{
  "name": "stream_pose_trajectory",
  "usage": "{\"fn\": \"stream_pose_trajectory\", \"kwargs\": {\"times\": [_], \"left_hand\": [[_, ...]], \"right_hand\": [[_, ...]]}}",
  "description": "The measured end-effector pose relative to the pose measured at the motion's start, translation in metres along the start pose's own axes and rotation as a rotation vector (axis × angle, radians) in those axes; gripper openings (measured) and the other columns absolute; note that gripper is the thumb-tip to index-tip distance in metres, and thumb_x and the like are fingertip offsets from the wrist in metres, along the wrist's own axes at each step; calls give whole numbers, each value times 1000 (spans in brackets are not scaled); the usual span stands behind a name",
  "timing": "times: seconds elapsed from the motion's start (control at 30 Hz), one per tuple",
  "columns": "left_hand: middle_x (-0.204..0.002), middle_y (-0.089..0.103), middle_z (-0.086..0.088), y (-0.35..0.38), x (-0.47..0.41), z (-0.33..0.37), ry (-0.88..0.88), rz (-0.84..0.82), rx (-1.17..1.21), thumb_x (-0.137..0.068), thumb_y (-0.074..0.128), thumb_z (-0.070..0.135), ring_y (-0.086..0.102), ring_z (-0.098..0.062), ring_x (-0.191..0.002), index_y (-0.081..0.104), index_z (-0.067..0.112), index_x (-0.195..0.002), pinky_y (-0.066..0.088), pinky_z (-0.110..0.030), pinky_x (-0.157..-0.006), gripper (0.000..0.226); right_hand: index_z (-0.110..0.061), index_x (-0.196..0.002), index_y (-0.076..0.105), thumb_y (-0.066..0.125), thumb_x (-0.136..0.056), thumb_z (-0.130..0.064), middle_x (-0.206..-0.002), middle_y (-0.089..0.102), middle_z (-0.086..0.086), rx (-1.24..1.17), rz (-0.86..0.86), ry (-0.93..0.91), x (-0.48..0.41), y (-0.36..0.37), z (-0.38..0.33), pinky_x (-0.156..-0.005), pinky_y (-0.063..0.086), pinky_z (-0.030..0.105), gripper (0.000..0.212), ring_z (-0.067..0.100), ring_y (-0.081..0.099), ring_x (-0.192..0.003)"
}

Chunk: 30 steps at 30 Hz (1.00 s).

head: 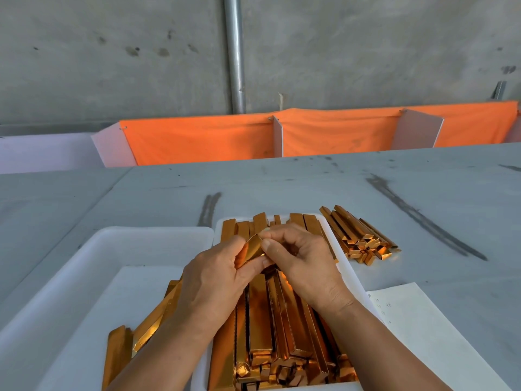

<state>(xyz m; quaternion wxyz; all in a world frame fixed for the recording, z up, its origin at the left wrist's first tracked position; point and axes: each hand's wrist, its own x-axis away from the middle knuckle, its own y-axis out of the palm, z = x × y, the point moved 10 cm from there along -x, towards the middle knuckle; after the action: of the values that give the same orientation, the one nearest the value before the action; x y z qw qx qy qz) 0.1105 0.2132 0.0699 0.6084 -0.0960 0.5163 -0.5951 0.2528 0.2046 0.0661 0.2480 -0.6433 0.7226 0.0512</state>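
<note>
**Grey counter: both hands on one gold card piece**

Grey counter [394, 193] runs across the view, marked with dark streaks. Behind it stands a bare concrete wall [112, 52] with a vertical metal pipe [235, 52]. An orange cloth screen [197, 139] is stretched along the far edge of the counter.

1. Work piece: a short folded gold foil card piece [253, 246] is held in the air over the far half of the right white plastic tray [344, 263].
2. Left hand [214, 277]: fingers are curled and the thumb and fingertips pinch the near left end of the piece.
3. Right hand [304, 263]: fingers are curled and the thumb and forefinger pinch the far right edge of the same piece.
4. Stock: the right tray is packed with long gold foil card strips [270, 320] lying lengthwise, their near ends folded.
5. Left white plastic tray [64, 266]: it touches the right tray. It holds a white liner sheet [127, 306] and a few loose gold strips [152, 320], partly hidden by the left forearm.
6. Counter, right of the trays: a loose heap of gold strips [358, 238] lies just beside the right tray. A white paper sheet with handwriting [417, 320] lies nearer the person.
</note>
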Motion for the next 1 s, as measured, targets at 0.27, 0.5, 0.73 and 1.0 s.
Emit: {"fn": "stream_pose_trajectory", "kwargs": {"times": [0.27, 0.5, 0.73, 1.0], "left_hand": [[-57, 46, 7, 0, -1, -2, -22, 3, 54, -74, 44, 76, 48, -11, -52, 46, 26, -74, 38, -25, -47, 50], [-59, 48, 6, 2, -1, -8, -33, 17, 59, -79, 40, 73, 50, -13, -52, 46, 26, -78, 41, -26, -46, 47], [-73, 57, 16, -4, 0, 11, 57, 25, 52, -84, 35, 70, 57, -2, -63, 52, 36, -116, 43, -14, -56, 50], [-72, 47, 19, -5, -1, 14, 57, 15, -53, -82, 29, 72, 50, -2, -62, 51, 33, -116, 34, -11, -56, 57]], "right_hand": [[-51, -102, 71, 66, -94, -21, -105, 72, -19, -94, -3, 10, 3, 2, -1, -91, 57, 31, 31, 5, 68, -104], [-36, -113, 70, 65, -94, -14, -104, 74, -12, -172, -83, 67, 4, 11, -1, -78, 54, 13, 29, -6, 67, -90], [-30, -104, 72, 64, -93, -7, -77, 73, -17, -296, -38, 79, 5, 4, -8, -51, 45, 5, 27, -8, 62, -56], [-23, -96, 73, 68, -91, -7, -79, 74, -3, -280, 17, 94, 5, 1, -4, -50, 46, 7, 18, 2, 66, -61]]}}
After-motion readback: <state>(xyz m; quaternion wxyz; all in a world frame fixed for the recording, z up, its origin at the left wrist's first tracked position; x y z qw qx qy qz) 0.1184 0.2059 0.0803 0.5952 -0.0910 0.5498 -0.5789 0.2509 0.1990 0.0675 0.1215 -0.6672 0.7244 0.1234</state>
